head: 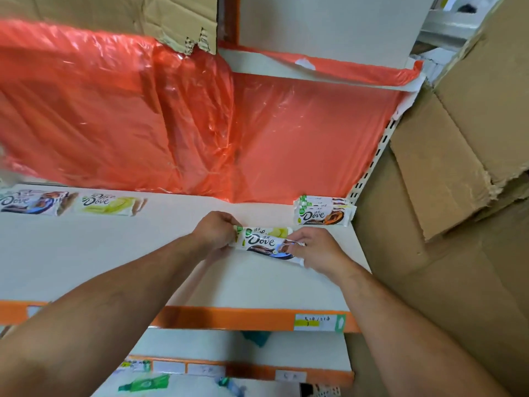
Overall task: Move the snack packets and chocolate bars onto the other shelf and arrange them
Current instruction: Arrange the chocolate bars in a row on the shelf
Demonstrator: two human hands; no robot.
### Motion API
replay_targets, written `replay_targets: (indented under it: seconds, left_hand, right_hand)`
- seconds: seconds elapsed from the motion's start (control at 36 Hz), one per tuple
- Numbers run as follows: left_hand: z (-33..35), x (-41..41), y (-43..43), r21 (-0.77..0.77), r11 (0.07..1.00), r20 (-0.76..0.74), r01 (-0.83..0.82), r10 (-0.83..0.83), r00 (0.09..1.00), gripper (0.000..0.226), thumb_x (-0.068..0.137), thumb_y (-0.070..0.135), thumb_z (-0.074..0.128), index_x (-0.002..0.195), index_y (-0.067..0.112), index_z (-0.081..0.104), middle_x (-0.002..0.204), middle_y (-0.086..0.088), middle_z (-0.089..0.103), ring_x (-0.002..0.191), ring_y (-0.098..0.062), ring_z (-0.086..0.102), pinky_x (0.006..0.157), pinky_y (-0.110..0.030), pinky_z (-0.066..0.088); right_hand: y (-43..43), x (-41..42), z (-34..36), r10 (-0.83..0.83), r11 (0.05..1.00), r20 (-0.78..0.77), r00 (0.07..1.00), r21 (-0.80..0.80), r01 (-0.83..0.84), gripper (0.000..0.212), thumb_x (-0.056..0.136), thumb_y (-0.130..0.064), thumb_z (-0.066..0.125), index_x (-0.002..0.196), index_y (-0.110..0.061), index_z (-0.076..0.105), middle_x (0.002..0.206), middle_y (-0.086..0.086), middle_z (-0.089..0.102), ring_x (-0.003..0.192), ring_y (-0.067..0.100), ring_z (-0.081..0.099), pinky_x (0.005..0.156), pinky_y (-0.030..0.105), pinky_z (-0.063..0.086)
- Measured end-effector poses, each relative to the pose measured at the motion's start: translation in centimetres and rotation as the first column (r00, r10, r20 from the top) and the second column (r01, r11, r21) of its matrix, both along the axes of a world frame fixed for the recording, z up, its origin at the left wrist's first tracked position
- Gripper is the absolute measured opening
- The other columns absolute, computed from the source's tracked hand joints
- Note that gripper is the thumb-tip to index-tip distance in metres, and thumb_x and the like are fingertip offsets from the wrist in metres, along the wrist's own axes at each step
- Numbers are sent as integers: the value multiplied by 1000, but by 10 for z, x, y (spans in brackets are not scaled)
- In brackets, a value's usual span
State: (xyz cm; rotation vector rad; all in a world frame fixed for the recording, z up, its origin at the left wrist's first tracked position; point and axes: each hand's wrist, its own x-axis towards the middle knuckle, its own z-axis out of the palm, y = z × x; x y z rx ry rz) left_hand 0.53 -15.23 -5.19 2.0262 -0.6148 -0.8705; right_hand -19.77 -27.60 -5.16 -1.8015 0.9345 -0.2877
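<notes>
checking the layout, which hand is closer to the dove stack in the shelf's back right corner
Right. The right hand sits just in front of the Dove stack, pinching one end of the held bars; the left hand holds their other end, farther left.

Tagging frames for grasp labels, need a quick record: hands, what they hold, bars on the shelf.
held bars: two Dove bars, blue in front, yellow behind
left hand: grips left end of held bars
right hand: pinches right end of held bars
stack: Dove bars piled at right rear corner
loose: blue bar, yellow bar, apart, left rear
shelf: white, orange front edge
</notes>
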Motion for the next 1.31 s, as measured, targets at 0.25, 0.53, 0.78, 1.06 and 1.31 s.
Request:
replay_targets:
  seconds: [0.25, 0.53, 0.78, 1.06, 1.31]
  left_hand:
    - [-1, 34, 70, -14, 987, -1, -160, 160, 987, 36, 74, -18, 44, 75, 7, 70, 65, -11, 67, 58, -27, 61, 58, -37, 54]
    - [6, 86, 148, -53, 968, 22, -246, 248, 969, 33, 81, -14, 43, 81, 8, 68, 68, -12, 61, 61, -23, 54, 52, -27, 43]
    - [3, 159, 208, -73, 969, 4, -237, 238, 971, 32, 83, -14, 42, 80, 7, 67, 69, -12, 60, 61, -25, 54, 53, -28, 43]
    - [3, 246, 251, -61, 985, 47, -162, 165, 985, 32, 84, -13, 41, 83, 8, 65, 58, -10, 56, 51, -23, 47, 50, -25, 37]
    - [-2, 280, 239, -19, 999, 165, -43, 45, 985, 32, 81, -8, 50, 84, 16, 71, 62, -1, 62, 57, -19, 56, 57, -21, 43]
  right_hand:
    - [37, 45, 3, 140, 989, -2, 990, 40, -140, 12, 87, -12, 76, 97, -13, 70, 104, 4, 68, 74, 11, 57, 49, 16, 38]
    - [93, 103, 6, 255, 966, -8, 967, 46, -255, 13, 87, -8, 75, 96, -15, 69, 101, 1, 67, 70, 7, 57, 47, 15, 39]
    - [154, 170, 6, 229, 973, -27, 973, 11, -229, 13, 88, -7, 74, 94, -18, 69, 101, 5, 67, 70, 6, 57, 49, 13, 39]
    - [208, 240, -2, 139, 990, -43, 989, -23, -140, 11, 86, -5, 73, 91, -15, 69, 98, 5, 68, 68, 4, 55, 46, 10, 36]
    - [219, 268, 1, 108, 994, -45, 993, -32, -109, 17, 84, -5, 74, 83, -21, 68, 103, 19, 71, 77, 20, 61, 60, 25, 41]
